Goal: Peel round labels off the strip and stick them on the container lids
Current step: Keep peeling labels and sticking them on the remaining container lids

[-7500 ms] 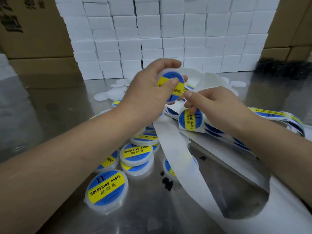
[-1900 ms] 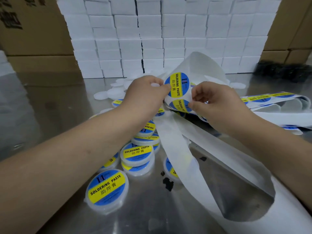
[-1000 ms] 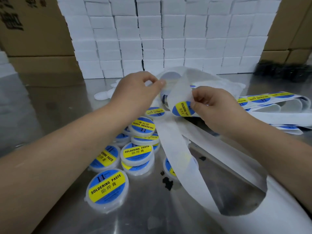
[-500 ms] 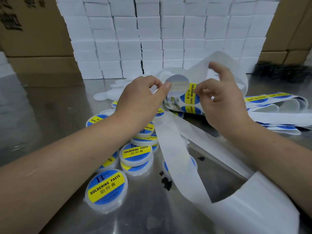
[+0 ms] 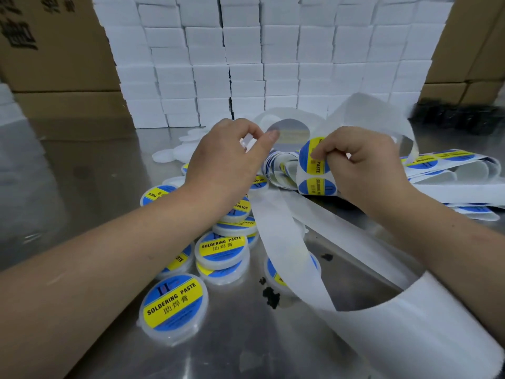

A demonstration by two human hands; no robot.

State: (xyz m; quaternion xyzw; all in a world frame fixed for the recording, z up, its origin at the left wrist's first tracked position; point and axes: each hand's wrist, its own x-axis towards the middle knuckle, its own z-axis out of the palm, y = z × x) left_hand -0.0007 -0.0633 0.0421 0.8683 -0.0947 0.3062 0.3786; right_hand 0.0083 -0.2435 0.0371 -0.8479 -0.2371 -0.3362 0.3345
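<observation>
Peeling round label (image 5: 310, 157) off strip (image 5: 273, 214), frame centre: my right hand (image 5: 366, 168) pinches label edge, my left hand (image 5: 226, 162) grips bare lid (image 5: 288, 134) just beside. Peel slowly, keep flat, centre on lid.

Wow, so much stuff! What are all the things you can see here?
Labelled containers: at least eight, white with blue-yellow labels, piled left of centre.
Bare container: one, see-through white, held up mid-picture.
Label strip: one, white with blue-yellow stickers, centre to right.
Round label: one, blue-yellow, top of the strip.
Empty backing: one, white, looping toward the near edge.
Loose lids: a few, white, far table, left of centre.
White boxes: many, stacked at the back.
Cardboard boxes: several, brown, both back corners.
Black crumbs: a few, table centre.
Table: one, shiny metal, underneath everything.
Left hand: one, holds the bare container.
Right hand: one, pinches the round label.
</observation>
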